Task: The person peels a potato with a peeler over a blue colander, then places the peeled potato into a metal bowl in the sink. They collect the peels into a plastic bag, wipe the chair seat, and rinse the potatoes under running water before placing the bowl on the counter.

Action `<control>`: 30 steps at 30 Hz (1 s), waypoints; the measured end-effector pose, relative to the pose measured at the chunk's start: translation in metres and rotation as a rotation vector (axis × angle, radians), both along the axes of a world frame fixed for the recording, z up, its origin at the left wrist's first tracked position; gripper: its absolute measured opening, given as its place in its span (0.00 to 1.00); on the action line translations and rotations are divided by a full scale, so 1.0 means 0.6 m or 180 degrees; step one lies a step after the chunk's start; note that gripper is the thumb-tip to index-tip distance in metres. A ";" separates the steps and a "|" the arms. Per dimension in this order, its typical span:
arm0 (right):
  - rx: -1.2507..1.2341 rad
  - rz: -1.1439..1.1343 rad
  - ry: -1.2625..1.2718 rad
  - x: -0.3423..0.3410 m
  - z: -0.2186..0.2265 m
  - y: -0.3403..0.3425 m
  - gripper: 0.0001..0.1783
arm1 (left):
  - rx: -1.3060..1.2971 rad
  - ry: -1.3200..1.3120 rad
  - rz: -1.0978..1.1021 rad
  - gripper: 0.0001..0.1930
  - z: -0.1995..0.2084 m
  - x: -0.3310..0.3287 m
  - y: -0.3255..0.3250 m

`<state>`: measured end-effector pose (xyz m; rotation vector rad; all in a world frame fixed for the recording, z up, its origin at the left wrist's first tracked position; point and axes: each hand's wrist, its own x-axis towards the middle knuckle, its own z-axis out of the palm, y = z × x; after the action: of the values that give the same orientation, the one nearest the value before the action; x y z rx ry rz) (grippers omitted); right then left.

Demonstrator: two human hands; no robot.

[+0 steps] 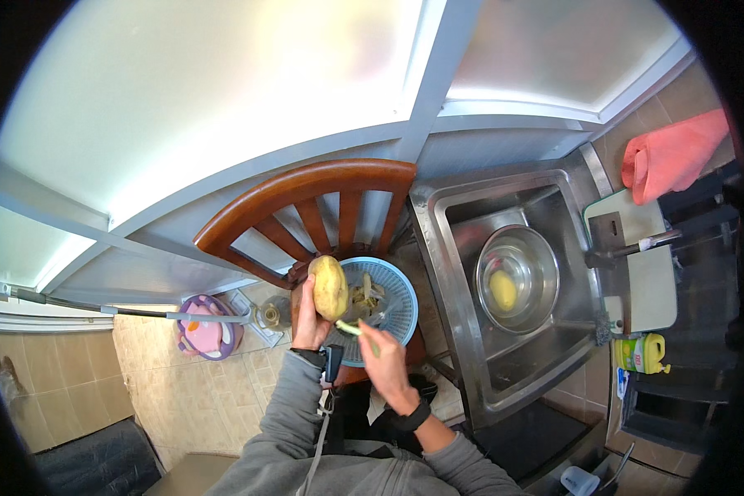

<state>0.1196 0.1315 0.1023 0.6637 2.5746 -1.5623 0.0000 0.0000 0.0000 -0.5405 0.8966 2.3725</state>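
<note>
A large yellowish potato with a few brownish patches stands upright in my left hand, whose fingers wrap round its side. My right hand closes on a green-handled peeler, its head just below the potato's lower end; whether they touch I cannot tell. Beneath both hands, a light blue plastic basket rests on the seat of a wooden chair. Brownish peelings lie inside the basket, partly hidden by the potato and my hands.
To the right is a steel sink with a metal bowl holding a pale yellow potato. Beyond it are a cutting board, a cleaver, a yellow bottle and a pink cloth. A long pole crosses the left.
</note>
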 end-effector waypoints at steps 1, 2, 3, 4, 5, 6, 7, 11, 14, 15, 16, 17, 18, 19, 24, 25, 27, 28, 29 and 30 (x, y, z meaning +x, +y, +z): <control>-0.0164 -0.0223 0.0290 -0.009 -0.005 0.016 0.15 | 0.0112 -0.0018 -0.0001 0.26 0.004 -0.003 -0.003; -0.0172 -0.0327 0.0467 -0.021 -0.009 0.032 0.16 | 0.0299 0.0073 -0.0107 0.27 0.009 -0.002 -0.011; -0.0516 -0.0284 0.0328 -0.049 -0.022 0.026 0.16 | 0.0013 0.0112 -0.0176 0.28 0.015 -0.025 -0.043; -0.0514 -0.0270 0.0278 -0.049 -0.019 0.041 0.16 | -0.0054 0.0087 -0.0242 0.29 0.018 -0.010 -0.040; -0.0519 -0.0252 0.0266 -0.059 -0.017 0.052 0.16 | -0.0177 0.0009 -0.0288 0.30 0.021 -0.007 -0.037; -0.0447 -0.0156 0.0381 -0.077 -0.017 0.059 0.16 | -0.0185 -0.0012 -0.0302 0.29 0.023 -0.009 -0.034; -0.0393 -0.0118 0.0528 -0.093 -0.018 0.058 0.16 | -0.0218 0.0144 -0.0424 0.29 0.027 -0.012 -0.034; 0.0255 0.0151 0.1171 -0.135 -0.008 0.025 0.16 | -0.0444 0.0286 -0.0570 0.29 0.047 -0.010 -0.032; 0.0590 0.0338 0.1162 -0.123 0.008 0.013 0.16 | -0.0896 0.0757 -0.0424 0.30 0.050 -0.016 -0.018; 0.0546 0.0489 0.0868 -0.113 0.013 0.015 0.16 | -0.1102 0.0904 -0.0372 0.30 0.051 -0.022 -0.018; 0.0512 0.0644 0.0600 -0.098 0.018 0.020 0.16 | -0.1292 0.0959 -0.0329 0.30 0.051 -0.026 -0.018; 0.0460 0.0795 0.0386 -0.082 0.021 0.024 0.16 | -0.1375 0.1048 -0.0269 0.30 0.049 -0.028 -0.017; 0.0515 0.0865 0.0244 -0.072 0.019 0.025 0.16 | -0.1562 0.1042 -0.0207 0.30 0.047 -0.031 -0.016; 0.0489 0.0707 0.0372 -0.069 0.016 0.028 0.16 | -0.1395 0.1002 -0.0146 0.30 0.044 -0.032 -0.018; 0.0297 0.0231 0.0815 -0.098 0.011 0.044 0.17 | -0.0367 0.0328 -0.0212 0.29 0.033 -0.030 -0.032; 0.0328 0.0216 0.0893 -0.110 0.014 0.045 0.17 | -0.0253 0.0085 -0.0286 0.29 0.034 -0.029 -0.033; 0.0393 0.0167 0.0939 -0.129 0.019 0.039 0.16 | -0.0296 0.0475 -0.0346 0.29 0.037 -0.026 -0.022; 0.0453 0.0195 0.0945 -0.135 0.022 0.032 0.16 | -0.0367 0.0579 -0.0325 0.29 0.041 -0.023 -0.016; 0.0539 0.0202 0.1114 -0.137 0.025 0.024 0.16 | -0.0371 0.0723 -0.0297 0.30 0.044 -0.021 -0.010; 0.0845 0.0316 0.1038 -0.136 0.027 0.014 0.16 | -0.0509 0.0762 -0.0250 0.29 0.047 -0.021 -0.003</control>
<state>0.0382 0.1400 0.1183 0.3075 3.0349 -1.4143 -0.0127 -0.0018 0.0285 -0.2778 1.1988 2.3395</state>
